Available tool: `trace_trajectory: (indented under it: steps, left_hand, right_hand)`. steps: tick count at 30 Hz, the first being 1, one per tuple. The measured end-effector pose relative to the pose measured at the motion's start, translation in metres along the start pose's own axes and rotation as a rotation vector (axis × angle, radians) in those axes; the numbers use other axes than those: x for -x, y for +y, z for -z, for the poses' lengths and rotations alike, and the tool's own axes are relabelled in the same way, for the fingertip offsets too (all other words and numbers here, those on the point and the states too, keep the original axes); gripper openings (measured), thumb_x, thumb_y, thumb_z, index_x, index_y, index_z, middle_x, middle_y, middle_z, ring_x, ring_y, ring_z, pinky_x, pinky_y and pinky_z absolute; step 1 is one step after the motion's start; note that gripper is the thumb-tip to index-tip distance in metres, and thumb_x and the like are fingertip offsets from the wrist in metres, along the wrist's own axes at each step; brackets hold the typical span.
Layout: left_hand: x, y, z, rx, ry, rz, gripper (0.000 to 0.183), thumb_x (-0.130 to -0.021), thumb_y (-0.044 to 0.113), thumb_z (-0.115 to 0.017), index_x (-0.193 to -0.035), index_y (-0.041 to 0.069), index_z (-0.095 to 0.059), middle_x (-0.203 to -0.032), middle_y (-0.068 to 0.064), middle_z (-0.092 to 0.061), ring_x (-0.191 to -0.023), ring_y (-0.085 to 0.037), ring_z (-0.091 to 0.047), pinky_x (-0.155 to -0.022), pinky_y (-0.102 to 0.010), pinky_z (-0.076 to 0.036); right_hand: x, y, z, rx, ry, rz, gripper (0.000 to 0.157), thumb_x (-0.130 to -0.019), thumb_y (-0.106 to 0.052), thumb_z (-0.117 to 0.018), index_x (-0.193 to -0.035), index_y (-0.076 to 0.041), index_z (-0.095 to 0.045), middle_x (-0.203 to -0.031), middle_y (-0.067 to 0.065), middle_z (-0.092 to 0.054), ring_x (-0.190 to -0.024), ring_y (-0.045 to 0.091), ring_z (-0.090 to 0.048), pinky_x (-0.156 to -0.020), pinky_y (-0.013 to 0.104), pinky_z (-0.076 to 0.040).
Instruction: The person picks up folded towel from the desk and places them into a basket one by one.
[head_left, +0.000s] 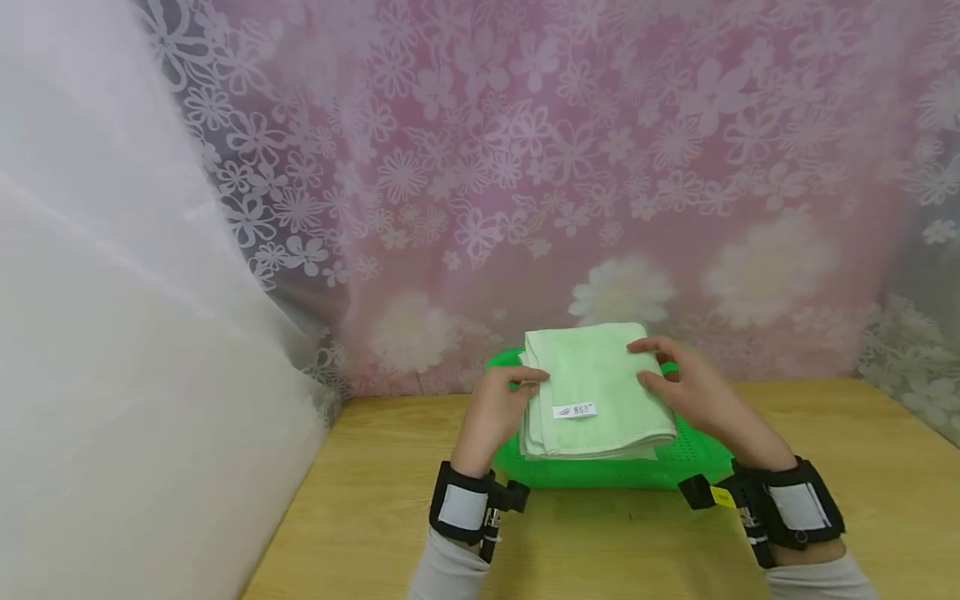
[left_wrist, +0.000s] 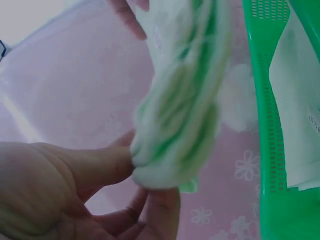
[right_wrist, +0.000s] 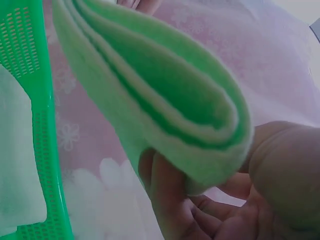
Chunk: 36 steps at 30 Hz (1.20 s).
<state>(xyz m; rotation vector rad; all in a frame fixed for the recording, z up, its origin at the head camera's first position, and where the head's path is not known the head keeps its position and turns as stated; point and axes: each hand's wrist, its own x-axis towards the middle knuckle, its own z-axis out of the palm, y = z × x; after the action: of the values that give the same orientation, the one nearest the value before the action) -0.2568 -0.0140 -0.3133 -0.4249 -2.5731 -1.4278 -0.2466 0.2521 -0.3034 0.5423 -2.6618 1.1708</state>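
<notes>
A folded light green towel (head_left: 600, 383) with a small white label is held up between both hands, above a green basket. My left hand (head_left: 498, 412) grips its left edge. In the left wrist view the thumb and fingers pinch the stacked folds of the towel (left_wrist: 175, 120). At the opposite edge my right hand (head_left: 693, 392) grips the towel, thumb on one face and fingers on the other. The right wrist view shows the rounded, layered fold of the towel (right_wrist: 200, 165) in that hand (right_wrist: 210, 200).
The green perforated basket (head_left: 622, 477) stands on the wooden table (head_left: 360, 508). Inside it lies a pale folded cloth (left_wrist: 297, 110), seen in both wrist views. Behind hangs a pink flowered curtain (head_left: 480, 183); a white sheet (head_left: 135, 375) hangs at left.
</notes>
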Motion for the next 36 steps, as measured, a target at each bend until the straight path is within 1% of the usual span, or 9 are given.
trace_trajectory:
  steps: [3, 8, 13, 17, 19, 23, 26, 30, 36]
  left_hand:
    - [-0.012, -0.007, -0.004, 0.046, 0.043, -0.009, 0.023, -0.096, 0.005, -0.065, -0.113, 0.013, -0.078, -0.133, -0.012, -0.062, -0.051, -0.011, -0.039, -0.047, -0.021, -0.031]
    - [-0.024, -0.014, -0.008, 0.049, 0.118, -0.062, 0.023, -0.093, 0.006, -0.069, -0.113, 0.014, -0.078, -0.129, -0.012, -0.064, -0.067, -0.017, -0.055, -0.049, -0.023, -0.036]
    - [-0.029, -0.017, -0.015, -0.016, 0.136, -0.081, 0.023, -0.092, 0.006, -0.071, -0.114, 0.010, -0.077, -0.119, -0.011, -0.064, -0.087, -0.023, -0.063, -0.066, -0.026, -0.050]
    - [-0.031, -0.023, -0.023, -0.085, 0.103, -0.063, 0.026, -0.089, 0.004, -0.074, -0.115, 0.006, -0.076, -0.117, -0.012, -0.064, -0.087, -0.024, -0.065, -0.065, -0.025, -0.051]
    - [-0.032, -0.027, -0.028, -0.122, 0.073, -0.050, 0.029, -0.087, 0.003, -0.076, -0.116, 0.006, -0.075, -0.119, -0.013, -0.064, -0.086, -0.023, -0.066, -0.062, -0.023, -0.050]
    - [-0.033, -0.034, -0.035, -0.192, 0.021, -0.025, 0.036, -0.083, -0.001, -0.077, -0.118, 0.003, -0.074, -0.124, -0.015, -0.066, -0.086, -0.024, -0.067, -0.061, -0.024, -0.049]
    - [-0.033, -0.040, -0.039, -0.248, -0.012, 0.004, 0.040, -0.081, -0.003, -0.079, -0.120, 0.001, -0.073, -0.125, -0.015, -0.067, -0.098, -0.030, -0.067, -0.067, -0.029, -0.053]
    - [-0.034, -0.046, -0.041, -0.286, -0.041, 0.030, 0.043, -0.077, -0.007, -0.079, -0.119, 0.000, -0.072, -0.125, -0.016, -0.067, -0.119, -0.034, -0.060, -0.080, -0.037, -0.056]
    - [-0.034, -0.052, -0.038, -0.308, -0.059, 0.032, 0.046, -0.075, -0.014, -0.076, -0.120, -0.003, -0.071, -0.125, -0.018, -0.066, -0.122, -0.035, -0.057, -0.085, -0.040, -0.055]
  right_hand:
    - [-0.008, 0.005, 0.000, -0.017, -0.004, -0.026, 0.043, -0.103, -0.015, -0.056, -0.144, -0.009, -0.047, -0.147, 0.030, -0.039, -0.117, 0.049, -0.055, -0.079, 0.041, -0.051]
    - [-0.015, 0.013, -0.002, -0.027, -0.002, -0.051, 0.039, -0.103, -0.013, -0.055, -0.141, -0.009, -0.049, -0.148, 0.029, -0.038, -0.117, 0.048, -0.053, -0.082, 0.043, -0.050]
    - [-0.019, 0.024, -0.008, 0.006, -0.006, -0.047, 0.034, -0.102, -0.013, -0.057, -0.136, -0.012, -0.056, -0.138, 0.021, -0.048, -0.089, 0.028, -0.060, -0.064, 0.033, -0.044]
    - [-0.026, 0.038, -0.019, 0.072, -0.030, -0.025, 0.037, -0.100, -0.011, -0.059, -0.138, -0.009, -0.057, -0.123, 0.018, -0.057, -0.061, 0.014, -0.047, -0.050, 0.028, -0.036]
    - [-0.029, 0.045, -0.026, 0.083, -0.064, -0.029, 0.041, -0.100, -0.010, -0.059, -0.140, -0.007, -0.055, -0.125, 0.021, -0.056, -0.056, 0.014, -0.041, -0.049, 0.028, -0.035]
    - [-0.031, 0.054, -0.040, 0.092, -0.135, -0.051, 0.047, -0.098, -0.009, -0.060, -0.144, -0.004, -0.051, -0.142, 0.029, -0.046, -0.072, 0.022, -0.053, -0.056, 0.031, -0.039]
    - [-0.031, 0.057, -0.047, 0.099, -0.178, -0.060, 0.052, -0.096, -0.008, -0.063, -0.145, -0.002, -0.049, -0.145, 0.032, -0.043, -0.084, 0.024, -0.055, -0.064, 0.034, -0.040]
    - [-0.031, 0.060, -0.052, 0.095, -0.194, -0.069, 0.056, -0.093, -0.002, -0.064, -0.145, 0.002, -0.047, -0.144, 0.034, -0.043, -0.063, 0.018, -0.043, -0.062, 0.034, -0.037]
    - [-0.032, 0.060, -0.053, 0.108, -0.188, -0.075, 0.057, -0.091, 0.003, -0.062, -0.146, 0.003, -0.046, -0.146, 0.037, -0.039, -0.054, 0.015, -0.034, -0.059, 0.033, -0.035]
